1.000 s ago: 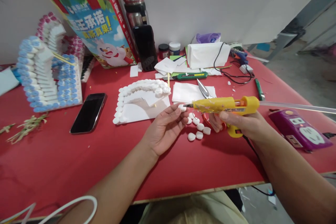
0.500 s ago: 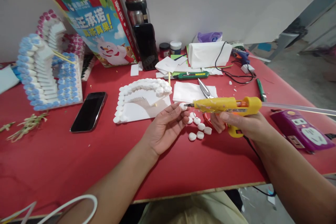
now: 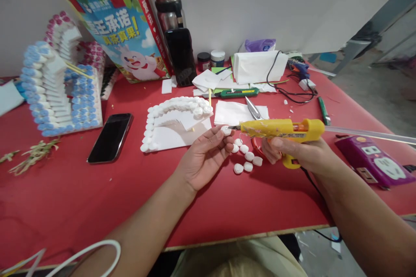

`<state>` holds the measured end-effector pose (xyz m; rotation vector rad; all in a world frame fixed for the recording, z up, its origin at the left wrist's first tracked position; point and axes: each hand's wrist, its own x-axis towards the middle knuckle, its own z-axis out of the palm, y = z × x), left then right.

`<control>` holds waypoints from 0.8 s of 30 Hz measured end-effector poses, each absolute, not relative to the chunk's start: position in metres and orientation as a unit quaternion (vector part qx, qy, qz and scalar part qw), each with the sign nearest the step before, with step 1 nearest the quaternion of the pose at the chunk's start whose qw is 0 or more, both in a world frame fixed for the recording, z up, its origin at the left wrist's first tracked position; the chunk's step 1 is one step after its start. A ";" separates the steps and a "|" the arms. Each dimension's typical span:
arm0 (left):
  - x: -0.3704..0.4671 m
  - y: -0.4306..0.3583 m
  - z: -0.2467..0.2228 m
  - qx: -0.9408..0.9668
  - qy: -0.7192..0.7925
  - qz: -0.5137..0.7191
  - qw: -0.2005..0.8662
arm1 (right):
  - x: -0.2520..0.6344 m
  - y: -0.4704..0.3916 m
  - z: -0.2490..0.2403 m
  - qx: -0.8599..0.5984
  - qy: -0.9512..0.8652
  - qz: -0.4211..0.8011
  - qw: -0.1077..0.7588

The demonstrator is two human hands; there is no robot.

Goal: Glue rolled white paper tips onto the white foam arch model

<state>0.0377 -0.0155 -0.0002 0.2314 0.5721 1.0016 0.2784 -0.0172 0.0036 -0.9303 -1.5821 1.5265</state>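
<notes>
Between the thumb and fingers of my left hand (image 3: pixel 208 151) is a small white rolled paper flower (image 3: pixel 225 130). My right hand (image 3: pixel 299 153) grips a yellow hot glue gun (image 3: pixel 269 129), whose metal nozzle points left and meets the flower. A clear glue stick (image 3: pixel 370 134) sticks out of the gun's back. Several more white paper rolls (image 3: pixel 249 156) lie on the red table just below the nozzle. Left of my hands stands a white board piece (image 3: pixel 175 134) edged with rows of such rolls. Scissors (image 3: pixel 254 109) with red handles lie behind the gun, partly hidden by it.
Phones (image 3: pixel 110 138) lie left and lean against a steel flask (image 3: pixel 165 0). Finished blue-and-white flower models (image 3: pixel 48 91) stand far left by a colourful bag (image 3: pixel 126 30). Green cutters (image 3: pixel 237 93), white paper (image 3: pixel 227 112) and a purple power strip (image 3: pixel 373 160) also occupy the red table (image 3: pixel 130 207).
Almost nothing differs. The glue gun's nozzle and the white flower have shifted very slightly, still touching.
</notes>
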 end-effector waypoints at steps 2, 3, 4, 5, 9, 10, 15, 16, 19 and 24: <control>0.038 -0.015 0.000 0.109 0.267 0.476 0.831 | 0.278 -0.017 0.004 -0.362 -0.616 0.594 0.370; 0.038 -0.015 0.000 0.108 0.267 0.478 0.830 | 0.278 -0.017 0.004 -0.361 -0.615 0.594 0.372; 0.038 -0.015 0.000 0.107 0.268 0.479 0.829 | 0.278 -0.017 0.004 -0.361 -0.615 0.593 0.373; 0.037 -0.015 0.000 0.105 0.270 0.480 0.828 | 0.278 -0.017 0.004 -0.362 -0.616 0.593 0.372; 0.038 -0.015 0.000 0.101 0.273 0.486 0.824 | 0.278 -0.017 0.004 -0.372 -0.616 0.588 0.370; 0.038 -0.015 0.000 0.102 0.273 0.488 0.823 | 0.278 -0.018 0.004 -0.371 -0.616 0.588 0.371; 0.038 -0.015 0.000 0.107 0.271 0.492 0.821 | 0.276 -0.019 0.005 -0.358 -0.614 0.597 0.372; 0.038 -0.014 0.000 0.108 0.273 0.492 0.820 | 0.276 -0.019 0.005 -0.356 -0.614 0.598 0.373; 0.038 -0.014 0.000 0.105 0.278 0.488 0.820 | 0.277 -0.018 0.004 -0.354 -0.618 0.595 0.373; 0.037 -0.015 0.001 0.107 0.274 0.488 0.822 | 0.279 -0.017 0.002 -0.365 -0.613 0.592 0.374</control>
